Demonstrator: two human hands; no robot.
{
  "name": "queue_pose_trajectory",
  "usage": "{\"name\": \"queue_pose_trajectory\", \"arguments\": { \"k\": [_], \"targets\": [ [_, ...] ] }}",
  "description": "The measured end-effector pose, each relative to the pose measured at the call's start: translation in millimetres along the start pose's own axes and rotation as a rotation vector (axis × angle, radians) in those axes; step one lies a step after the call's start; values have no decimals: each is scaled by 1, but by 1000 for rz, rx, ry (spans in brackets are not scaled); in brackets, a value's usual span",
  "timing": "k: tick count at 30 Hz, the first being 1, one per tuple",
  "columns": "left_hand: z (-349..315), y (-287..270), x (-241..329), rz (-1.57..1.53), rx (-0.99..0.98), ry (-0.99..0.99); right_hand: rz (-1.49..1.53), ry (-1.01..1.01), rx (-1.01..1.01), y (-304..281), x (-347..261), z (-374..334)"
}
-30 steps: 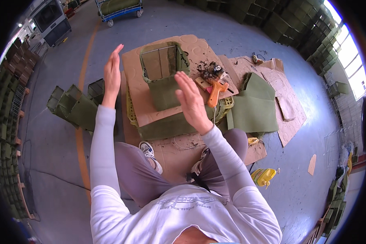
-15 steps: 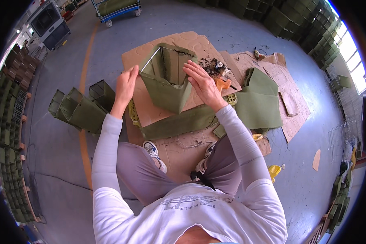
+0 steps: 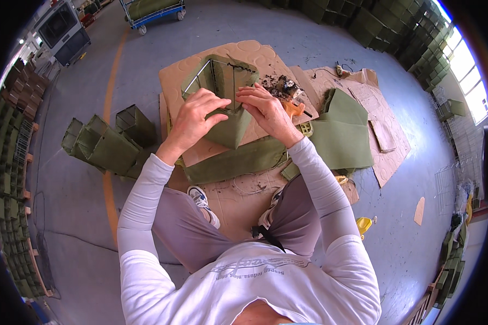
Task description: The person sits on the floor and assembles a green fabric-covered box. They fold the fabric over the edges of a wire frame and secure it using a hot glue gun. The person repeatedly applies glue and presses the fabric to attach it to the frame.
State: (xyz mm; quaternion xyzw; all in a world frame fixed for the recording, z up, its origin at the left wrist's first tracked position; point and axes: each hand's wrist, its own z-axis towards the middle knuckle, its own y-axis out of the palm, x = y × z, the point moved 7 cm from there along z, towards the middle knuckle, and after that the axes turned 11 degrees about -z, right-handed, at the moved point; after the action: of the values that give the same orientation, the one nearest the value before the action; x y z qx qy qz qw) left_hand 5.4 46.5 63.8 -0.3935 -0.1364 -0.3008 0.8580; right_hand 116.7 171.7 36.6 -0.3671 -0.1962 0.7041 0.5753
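Grip on the left side looks narrow: the left hand (image 3: 198, 115) is at the near rim of the green box (image 3: 226, 132), thumb and fingers pointing across toward the other hand with a small gap between them. At the same rim, the right hand (image 3: 268, 112) has its fingers bent together, tips just beside those opposite. Whether either grip pinches the cloth, I cannot tell, since the fingers hide that part of the edge.

The box, open side up, is over a brown cardboard sheet (image 3: 172, 82), one corner pointing toward the person; a thin metal frame (image 3: 235, 81) shows inside it. Below the box and sheet, part of a yellow crate (image 3: 306, 129) shows, and nearer the person a long green panel (image 3: 230, 167) runs across.

Just right of the box, on the sheet, are a heap of black scraps (image 3: 281, 88) and an orange tool (image 3: 293, 110), the latter partly hidden by the right hand. Farther right of the box, a large green fabric piece (image 3: 341, 142) lies over more cardboard (image 3: 391, 160). Well apart to the left of the box, several green containers (image 3: 107, 145) are grouped on the floor (image 3: 76, 200), next to an orange line (image 3: 110, 100). Far beyond the box is a blue cart (image 3: 156, 17).
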Motion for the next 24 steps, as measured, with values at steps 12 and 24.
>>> {"name": "queue_pose_trajectory", "arguments": {
  "k": [12, 24],
  "targets": [
    [8, 11, 5, -1, 29, -80, 34, 22, 59, 2, -7, -2],
    [26, 16, -20, -76, -138, -409, -96, -91, 118, -4, -31, -15]
  ]
}}
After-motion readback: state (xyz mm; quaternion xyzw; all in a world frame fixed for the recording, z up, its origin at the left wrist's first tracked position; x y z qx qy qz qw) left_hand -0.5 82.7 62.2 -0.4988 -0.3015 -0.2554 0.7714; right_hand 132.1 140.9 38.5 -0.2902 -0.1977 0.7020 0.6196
